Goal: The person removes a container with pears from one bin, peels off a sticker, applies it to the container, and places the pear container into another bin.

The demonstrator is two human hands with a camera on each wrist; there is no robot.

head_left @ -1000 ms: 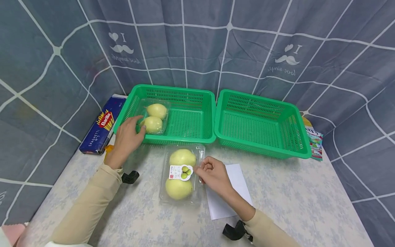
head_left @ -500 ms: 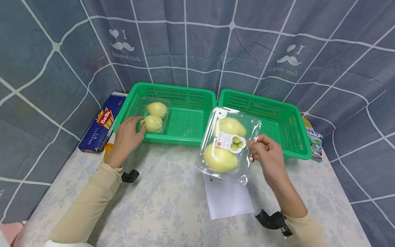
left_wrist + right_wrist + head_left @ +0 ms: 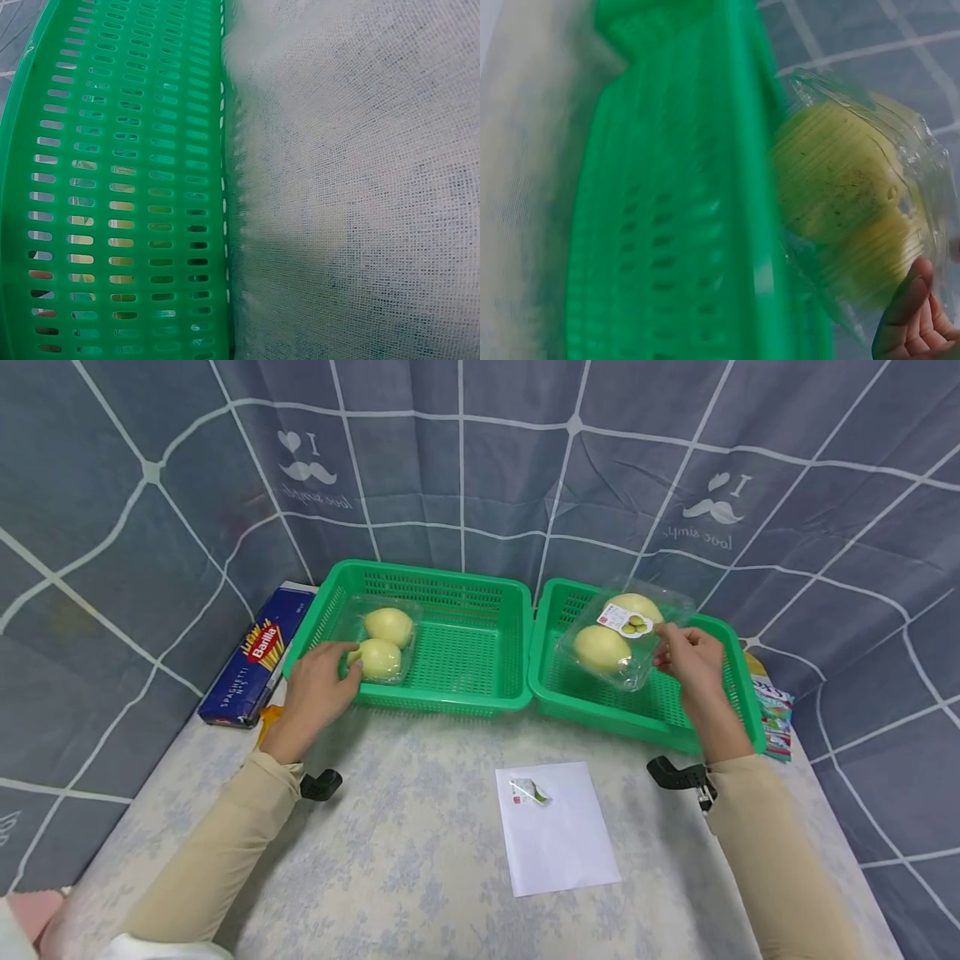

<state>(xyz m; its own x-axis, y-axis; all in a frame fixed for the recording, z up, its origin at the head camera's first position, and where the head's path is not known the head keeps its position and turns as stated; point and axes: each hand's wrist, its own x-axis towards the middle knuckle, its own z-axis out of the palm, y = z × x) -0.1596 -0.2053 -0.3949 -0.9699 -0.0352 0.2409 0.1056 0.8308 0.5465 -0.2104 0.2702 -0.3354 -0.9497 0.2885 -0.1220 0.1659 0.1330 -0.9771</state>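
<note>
Reaching forward with right grip [image 3: 693, 658], forearm slanting up-left, thumb and fingers pinching clear, ribbed plastic box [image 3: 637, 663] at its right side. Held raised and tilted over right basket [image 3: 600, 714]. Packed with two rounded, yellow fruits [image 3: 602, 648], dark-flecked in right wrist view; pointing long axis from near left to far right, label [image 3: 626, 621] up. Laid at near-left corner of slotted, green plastic left basket [image 3: 450, 701]: left grip [image 3: 321, 687], loosely bent, thumb and forefinger apart. Contact with second box [image 3: 381, 642] unclear. Covered in woven, floral-printed cloth: worktop [image 3: 412, 860].
</note>
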